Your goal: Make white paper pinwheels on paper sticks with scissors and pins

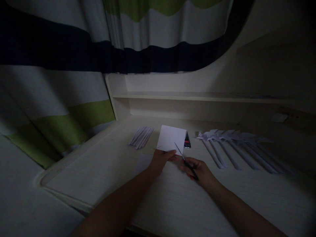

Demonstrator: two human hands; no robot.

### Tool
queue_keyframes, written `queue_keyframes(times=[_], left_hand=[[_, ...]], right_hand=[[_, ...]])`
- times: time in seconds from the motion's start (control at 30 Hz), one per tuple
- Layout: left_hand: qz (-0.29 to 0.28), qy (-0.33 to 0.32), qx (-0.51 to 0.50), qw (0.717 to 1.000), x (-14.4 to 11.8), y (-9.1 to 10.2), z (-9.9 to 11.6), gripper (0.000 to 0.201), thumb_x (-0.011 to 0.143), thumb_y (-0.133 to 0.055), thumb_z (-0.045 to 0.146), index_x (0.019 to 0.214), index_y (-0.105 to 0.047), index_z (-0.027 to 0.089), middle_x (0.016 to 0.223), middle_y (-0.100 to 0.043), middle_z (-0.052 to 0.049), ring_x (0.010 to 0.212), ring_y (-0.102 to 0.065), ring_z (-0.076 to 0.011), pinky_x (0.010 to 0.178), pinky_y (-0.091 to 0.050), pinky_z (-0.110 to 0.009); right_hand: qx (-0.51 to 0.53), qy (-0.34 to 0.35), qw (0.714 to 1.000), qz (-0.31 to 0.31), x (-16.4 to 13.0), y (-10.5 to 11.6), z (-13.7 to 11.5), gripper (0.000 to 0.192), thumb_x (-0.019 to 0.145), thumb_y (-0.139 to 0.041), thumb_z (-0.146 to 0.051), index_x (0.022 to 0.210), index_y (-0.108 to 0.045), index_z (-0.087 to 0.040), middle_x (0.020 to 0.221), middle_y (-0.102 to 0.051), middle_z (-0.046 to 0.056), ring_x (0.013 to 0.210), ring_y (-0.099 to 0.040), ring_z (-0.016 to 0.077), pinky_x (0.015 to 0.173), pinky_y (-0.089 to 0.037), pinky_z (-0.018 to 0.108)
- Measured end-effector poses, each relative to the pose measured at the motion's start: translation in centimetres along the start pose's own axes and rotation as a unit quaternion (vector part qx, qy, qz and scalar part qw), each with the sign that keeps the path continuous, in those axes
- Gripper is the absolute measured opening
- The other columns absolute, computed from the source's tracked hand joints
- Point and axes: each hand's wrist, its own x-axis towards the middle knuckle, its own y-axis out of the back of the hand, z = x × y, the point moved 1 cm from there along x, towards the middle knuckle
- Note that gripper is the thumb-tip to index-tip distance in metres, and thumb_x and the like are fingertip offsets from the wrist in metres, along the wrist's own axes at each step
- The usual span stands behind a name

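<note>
Left hand (161, 160) pinched white paper square (171, 138) at near edge; light, floppy, tore easily probably. Right hand (199, 169) clamped scissors (186, 161), blades at paper's edge.

Small object (187, 141) behind the white sheet (171, 138) pixel-blurred, half hidden, both forearms cut off at bottom edge, right desk corner lost in darkness

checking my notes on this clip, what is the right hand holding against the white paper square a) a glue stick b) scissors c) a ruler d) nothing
b: the right hand grips dark-handled scissors, blades reaching onto the white paper square that the left hand holds by its lower edge.
</note>
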Motion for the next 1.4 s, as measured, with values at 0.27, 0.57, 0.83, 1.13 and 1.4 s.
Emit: queue_keyframes(times=[0.27, 0.57, 0.83, 1.13, 1.4], left_hand=[[-0.015, -0.007, -0.020, 1.000, -0.1, 0.0, -0.1, 0.032, 0.059, -0.067, 0.028, 0.082, -0.062, 0.007, 0.072, -0.066, -0.009, 0.057, -0.061, -0.0158, 0.058, -0.050, -0.028], [-0.014, 0.006, -0.075, 0.997, 0.4, 0.4, -0.6, 0.036, 0.060, -0.067, 0.034, 0.083, -0.062, 0.006, 0.076, -0.066, -0.011, 0.058, -0.061, -0.0150, 0.061, -0.050, -0.027], [0.047, 0.004, -0.131, 0.990, 1.1, 0.9, -0.1, 0.028, 0.057, -0.070, 0.028, 0.074, -0.061, 0.007, 0.064, -0.064, -0.005, 0.049, -0.057, -0.0108, 0.055, -0.049, -0.025], [-0.088, 0.003, -0.006, 0.996, 0.7, 1.0, 0.0, 0.040, 0.056, -0.068, 0.030, 0.090, -0.060, 0.009, 0.082, -0.065, -0.010, 0.057, -0.059, -0.0154, 0.048, -0.049, -0.025], [-0.303, 0.077, 0.140, 0.939, -0.1, 1.3, -0.7, 0.033, 0.059, -0.063, 0.022, 0.090, -0.060, 0.012, 0.076, -0.063, -0.008, 0.052, -0.055, -0.0124, 0.040, -0.043, -0.019]], right_hand=[[-0.004, -0.009, 1.000, 0.012, -0.1, 0.0, -0.1, 0.030, 0.057, -0.068, -0.039, 0.073, -0.057, -0.016, 0.042, -0.045, -0.008, 0.032, -0.034, 0.0048, 0.032, -0.024, 0.019], [0.011, -0.025, 1.000, -0.005, 0.3, -0.3, 0.3, 0.032, 0.053, -0.069, -0.037, 0.075, -0.057, -0.016, 0.044, -0.047, -0.007, 0.034, -0.037, 0.0055, 0.034, -0.029, 0.019], [0.015, -0.038, 0.999, -0.003, 0.8, -0.1, 1.8, 0.034, 0.053, -0.071, -0.034, 0.078, -0.058, -0.017, 0.045, -0.048, -0.007, 0.037, -0.037, 0.0058, 0.036, -0.028, 0.019], [0.119, 0.023, 0.982, 0.143, 1.0, 2.6, -0.1, 0.028, 0.066, -0.061, -0.042, 0.076, -0.058, -0.016, 0.056, -0.054, 0.000, 0.047, -0.046, 0.0102, 0.046, -0.034, 0.024], [0.208, 0.013, 0.972, 0.109, 0.8, 4.5, -1.4, 0.029, 0.069, -0.059, -0.041, 0.085, -0.057, -0.017, 0.069, -0.059, 0.003, 0.062, -0.054, 0.0159, 0.058, -0.041, 0.028]])
